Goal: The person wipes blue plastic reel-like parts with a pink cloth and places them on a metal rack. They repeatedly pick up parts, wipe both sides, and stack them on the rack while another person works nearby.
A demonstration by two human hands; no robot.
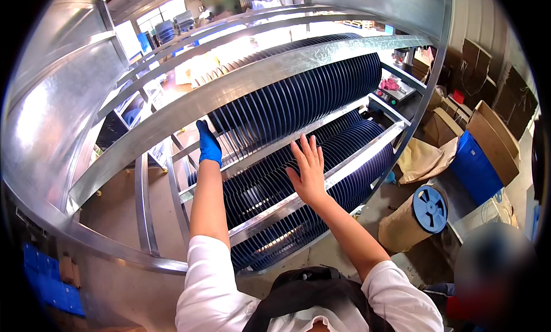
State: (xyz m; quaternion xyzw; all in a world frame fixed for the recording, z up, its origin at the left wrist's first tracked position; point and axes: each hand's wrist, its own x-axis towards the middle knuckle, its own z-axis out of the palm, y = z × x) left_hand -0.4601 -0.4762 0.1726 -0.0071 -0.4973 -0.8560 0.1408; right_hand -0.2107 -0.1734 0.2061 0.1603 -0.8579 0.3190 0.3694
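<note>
My left hand [210, 146], in a blue glove, is at the left end of the upper row of thin dark discs [298, 96]. It appears edge-on, fingers stretched upward beside the end disc; whether it touches the disc is unclear. My bare right hand [308, 166] is spread open with nothing in it, over the lower row of dark discs [258, 188]. Both rows lie sideways inside a metal rack [275, 211], whose shiny bars cross in front of and above them. More discs show below the near bar.
A brown drum with a blue reel-like top [429, 209] stands on the floor to the right. Behind it are cardboard pieces [493, 142] and a blue panel [475, 168]. Another person [493, 274], blurred, is at lower right. Blue bins [51, 277] sit at lower left.
</note>
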